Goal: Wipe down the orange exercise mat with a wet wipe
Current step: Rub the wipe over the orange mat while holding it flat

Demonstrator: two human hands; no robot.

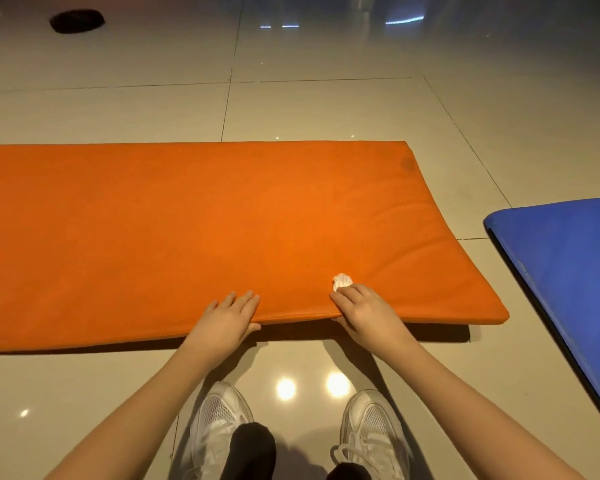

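— Though cut off by the frame well outward of the left hand (227, 318), plainly an orange mat (187, 230) on floor tiles (326, 109). Held how?

— Pinched at the near edge by both hands: fingers flat on top, thumbs tucked beneath.

— And the wet wipe (342, 281)?

— Bunched white, pinned to the mat under the fingertips of the right hand (364, 313), poking out just ahead. Mostly hidden.

— Elsewhere?

— Blue mat (568, 271) well outward of the right hand, cut off. White shoes (219, 420) below the wrists. Dark blob (77, 20) far ahead, too blurred to name.
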